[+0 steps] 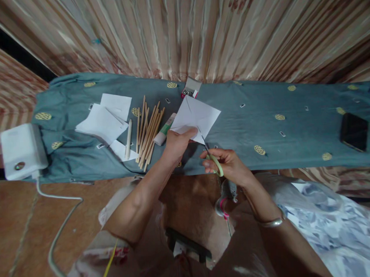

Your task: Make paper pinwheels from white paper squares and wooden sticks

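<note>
Teal-clothed bench, white paper sheets, wooden sticks (fanned loosely), glue tube, black phone far right

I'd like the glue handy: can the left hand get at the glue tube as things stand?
Probably yes: the glue tube lies right beside the left hand, with nothing between. But that hand pinches the paper while the right hand holds scissors to it, so it isn't free.

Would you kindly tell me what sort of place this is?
Probably a home room used for crafts: a striped curtain hangs behind a teal cloth bearing wooden sticks and a glue tube, beside the folded paper being cut with scissors.
</note>
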A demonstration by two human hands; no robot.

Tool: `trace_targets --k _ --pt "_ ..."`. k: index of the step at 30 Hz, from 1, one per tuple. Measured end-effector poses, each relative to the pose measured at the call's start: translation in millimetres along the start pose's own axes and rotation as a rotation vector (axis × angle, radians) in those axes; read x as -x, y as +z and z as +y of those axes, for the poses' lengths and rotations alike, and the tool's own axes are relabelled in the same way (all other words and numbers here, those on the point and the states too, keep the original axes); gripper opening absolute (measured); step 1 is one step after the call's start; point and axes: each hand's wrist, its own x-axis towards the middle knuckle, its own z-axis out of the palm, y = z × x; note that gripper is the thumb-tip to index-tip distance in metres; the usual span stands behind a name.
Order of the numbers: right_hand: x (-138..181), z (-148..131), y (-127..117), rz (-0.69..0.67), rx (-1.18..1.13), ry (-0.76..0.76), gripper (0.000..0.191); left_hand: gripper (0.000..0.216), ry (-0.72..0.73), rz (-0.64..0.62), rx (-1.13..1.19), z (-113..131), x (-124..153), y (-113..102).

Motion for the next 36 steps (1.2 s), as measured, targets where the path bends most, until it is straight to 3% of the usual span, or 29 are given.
trace_targets --k 10,12,17,20,26,33,36 --pt "11 16 -28 -0.010 0.160 0.022 0.048 0.028 0.036 0.057 0.056 11 -5 -13" --pt "13 20 -39 0.057 0.302 -0.039 0.049 0.029 0.033 0.050 0.052 11 -5 -15" --pt "16 17 -57 0.458 0.847 -0.156 0.049 0.025 -0.044 0.030 -0.022 -2 2 -16" --pt "15 10 -60 0.608 1.116 -0.154 0.045 0.015 -0.109 -0.021 -0.131 -12 10 -11" --pt "6 -7 -53 0.697 1.458 -0.014 0.043 0.010 -0.164 -0.201 -0.248 -17 11 -3" --pt "-12 -17 -58 0.780 1.517 0.035 0.041 0.025 -0.154 -0.261 -0.294 -23 3 -8" --pt "-17 -17 -62 0.786 1.508 0.015 0.044 0.046 -0.104 -0.271 -0.357 -22 0 -17"
